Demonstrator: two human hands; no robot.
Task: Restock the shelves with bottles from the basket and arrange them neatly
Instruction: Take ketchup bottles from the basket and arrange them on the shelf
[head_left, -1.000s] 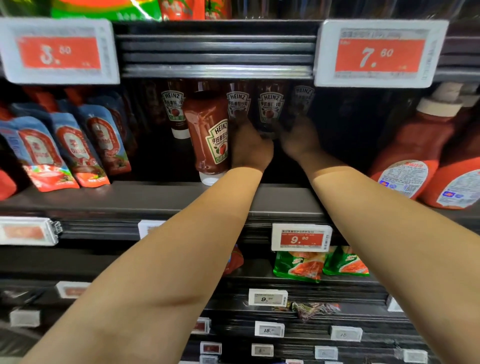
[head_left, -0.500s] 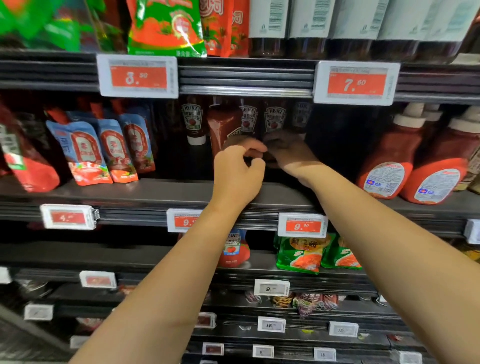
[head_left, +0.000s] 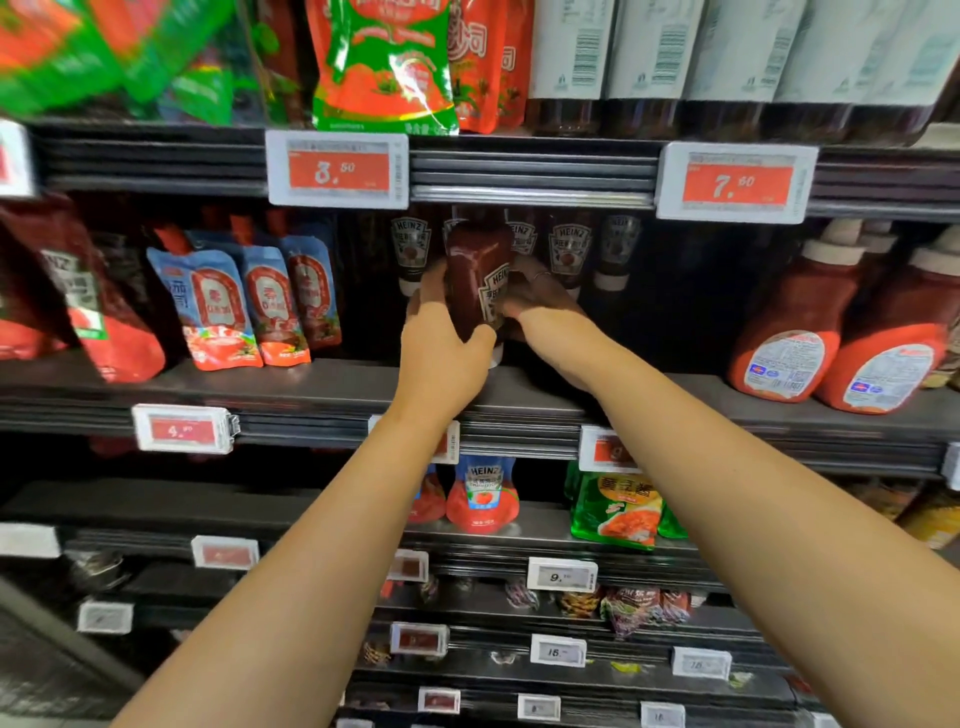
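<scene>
The left hand (head_left: 441, 343) wraps a Heinz ketchup bottle (head_left: 480, 280), thumb across its front, fingers behind. The right hand (head_left: 540, 306) curls against the bottle's other side. The bottle stands cap-down near the front edge of the shelf (head_left: 311, 379), ahead of a row of Heinz bottles (head_left: 569, 249). A hasty push could topple that row.

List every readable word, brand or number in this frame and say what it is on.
"HEINZ": held ketchup bottle
"HEINZ": bottles behind it
"HEINZ": lower-shelf bottle
"3.50": left upper price tag
"7.50": right upper price tag
"4.": tag below the pouches, remaining digits blurred
"9.": low tag
"15": lower tag
Chinese print and barcodes: too blurred to read.
</scene>
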